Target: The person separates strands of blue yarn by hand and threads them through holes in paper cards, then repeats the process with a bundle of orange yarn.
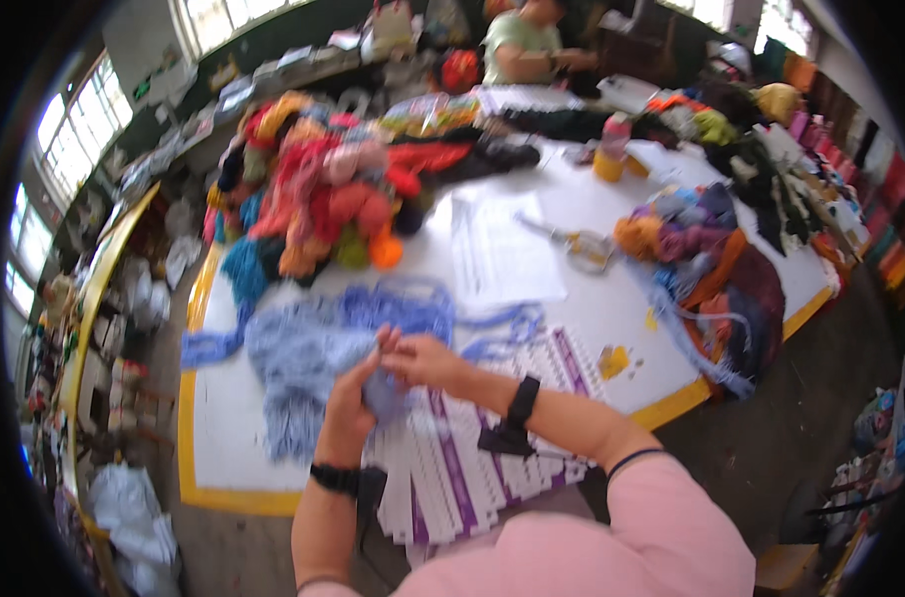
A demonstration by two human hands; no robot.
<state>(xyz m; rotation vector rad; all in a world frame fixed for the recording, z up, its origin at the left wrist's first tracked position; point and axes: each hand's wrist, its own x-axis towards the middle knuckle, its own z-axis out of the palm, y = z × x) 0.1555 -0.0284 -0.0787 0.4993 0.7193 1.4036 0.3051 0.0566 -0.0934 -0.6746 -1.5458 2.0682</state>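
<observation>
My left hand [353,398] and my right hand [424,362] meet over the table's near part, fingertips pinched close together. A bit of light-blue yarn [384,400] hangs below the fingers, seemingly held in my left hand. Whatever lies between my right fingertips is too small and blurred to make out. Just left of the hands spreads a heap of light-blue yarn or knit [298,363]. Behind it lies a darker blue knitted piece [402,306]. Under my right wrist, white cards with purple stripes [462,453] fan out along the near edge.
A large pile of coloured yarn [323,189] rises at the back left, and another yarn bundle [716,269] lies at the right. Between them are a printed sheet [502,249], scissors [582,246] and a pink-and-yellow bottle [611,149]. Another person [522,50] is across the table.
</observation>
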